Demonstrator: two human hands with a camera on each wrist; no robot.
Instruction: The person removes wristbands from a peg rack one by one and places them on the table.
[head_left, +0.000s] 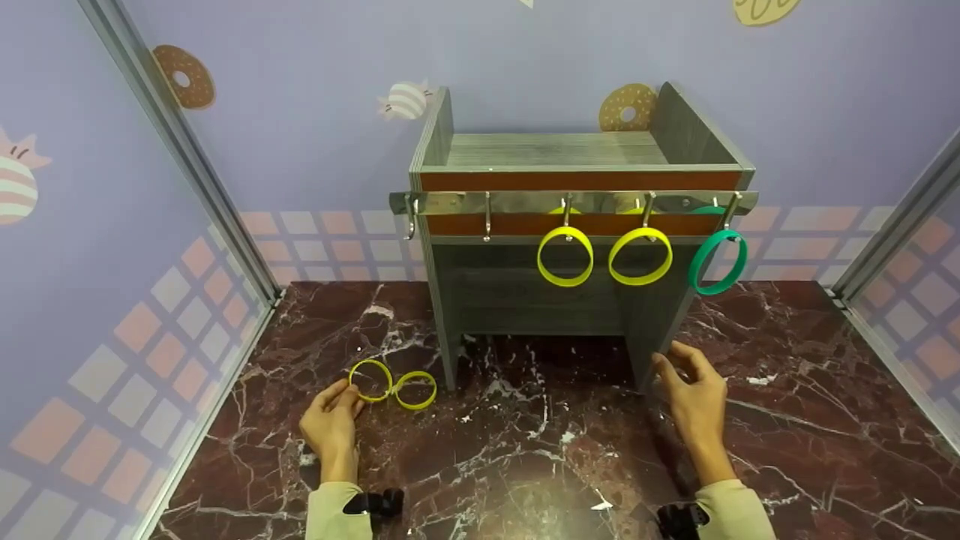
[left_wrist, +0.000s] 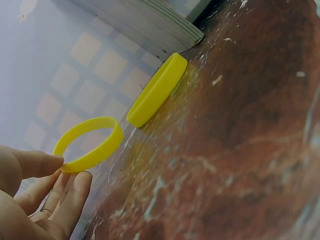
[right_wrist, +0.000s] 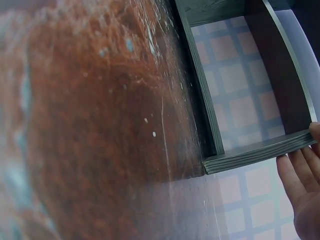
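My left hand [head_left: 334, 420] pinches a yellow silicone wristband [left_wrist: 100, 154] between thumb and fingertips, low over the table at the left. Just right of it a second yellow wristband [left_wrist: 160, 95] stands on its edge on the marble top. My right hand [head_left: 694, 390] grips the front edge of the grey wooden rack's right side panel [right_wrist: 260, 154], thumb on the inner side and fingers on the outer. From hooks on the rack's metal rail [head_left: 525, 201] hang two yellow wristbands, a middle one [head_left: 565, 283] and one beside it [head_left: 640, 281], and a green wristband [head_left: 697, 270] at the far right.
The grey rack [head_left: 540, 285] stands on the dark red marble tabletop [head_left: 510, 465], with a shelf on top. Two more hooks, an outer one [head_left: 409, 217] and an inner one [head_left: 488, 217], are at the rail's left. Patterned purple walls [head_left: 300, 112] enclose the table.
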